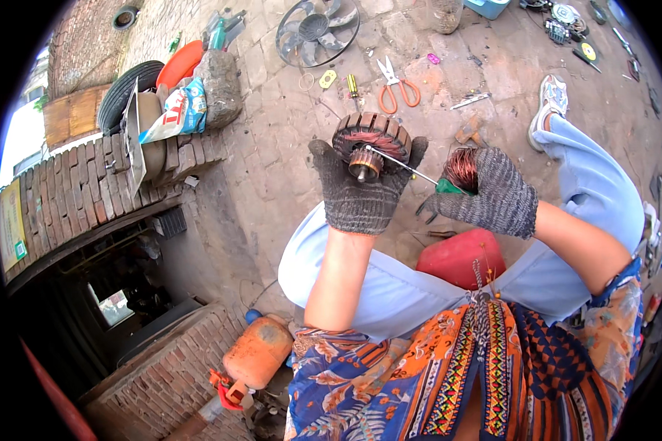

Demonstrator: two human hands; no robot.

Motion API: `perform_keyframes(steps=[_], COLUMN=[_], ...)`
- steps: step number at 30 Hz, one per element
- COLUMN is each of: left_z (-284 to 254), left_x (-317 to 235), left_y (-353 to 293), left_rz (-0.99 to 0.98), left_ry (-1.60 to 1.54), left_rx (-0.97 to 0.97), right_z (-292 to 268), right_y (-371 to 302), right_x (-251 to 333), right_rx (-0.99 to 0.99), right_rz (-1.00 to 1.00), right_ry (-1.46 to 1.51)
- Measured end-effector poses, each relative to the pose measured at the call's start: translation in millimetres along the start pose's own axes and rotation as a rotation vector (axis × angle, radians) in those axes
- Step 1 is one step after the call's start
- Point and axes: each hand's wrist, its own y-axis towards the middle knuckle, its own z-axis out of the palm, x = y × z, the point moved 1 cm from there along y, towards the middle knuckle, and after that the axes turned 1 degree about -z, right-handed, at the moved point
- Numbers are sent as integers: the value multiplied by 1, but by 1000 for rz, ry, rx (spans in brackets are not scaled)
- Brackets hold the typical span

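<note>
My left hand, in a grey knitted glove, cradles a motor armature from below, fingers wrapped round its slotted core. The armature's copper commutator and short shaft face me. In my gloved right hand is a screwdriver with a green handle. Its thin metal shaft reaches left and its tip meets the armature near the windings, just above the commutator. A bundle of copper wire shows beside my right fingers; whether that hand touches it I cannot tell.
Beyond my hands lie orange-handled scissors, a yellow screwdriver and a hammer on brick paving. A fan wheel lies farther off. Between my legs sits a red rounded object. An orange gas cylinder stands at lower left.
</note>
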Motion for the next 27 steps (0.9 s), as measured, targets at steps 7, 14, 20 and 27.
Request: perform_keyframes(steps=[7,14,20,27], left_z=[18,16,15,25], left_x=[-2,1,8,-4], left_y=[1,0,-2,2], left_rz=[87,71,100,88], left_ry=[256,249,121,121], left_rx=[40,185,231,171], right_z=[14,16,20,-7], right_y=[5,6,9,11], right_x=[-10,-2,0,10], right_rx=[-349,-380,-450,-93], right_rz=[-222,-264,-387,-113], right_ry=[-53,-20,-34,59])
